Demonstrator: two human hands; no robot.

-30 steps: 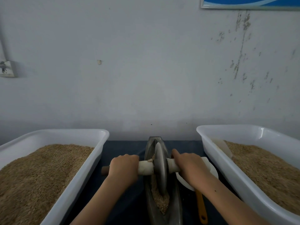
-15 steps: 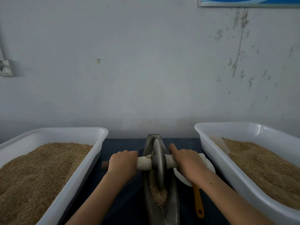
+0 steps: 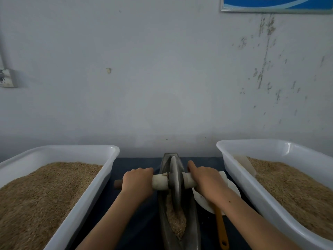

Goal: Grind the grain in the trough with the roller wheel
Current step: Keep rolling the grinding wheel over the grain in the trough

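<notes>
Head view, the only one. Roller wheel [image 3: 175,179] stands upright in the metal trough [image 3: 193,222], now toward the far end; over the last second it has rolled away from the person, from nearer mid-trough toward the wall. Left hand [image 3: 137,183] is wrapped round the pale axle handle [image 3: 160,181] left of the wheel, its brown end poking out beyond the knuckles; right hand [image 3: 207,183] grips the handle on the other side, thumb lying along it. Grain [image 3: 175,222] lies heaped in the near half of the trough, behind the wheel, mostly uncovered by this forward stroke. Judgement: stroke is near its far limit; a return pass toward the person should run back over the heap. Grinding looks mid-course, the grain still coarse. White bins of grain flank the dark tabletop [image 3: 137,222]: left bin [image 3: 93,195], right bin [image 3: 252,192].
</notes>
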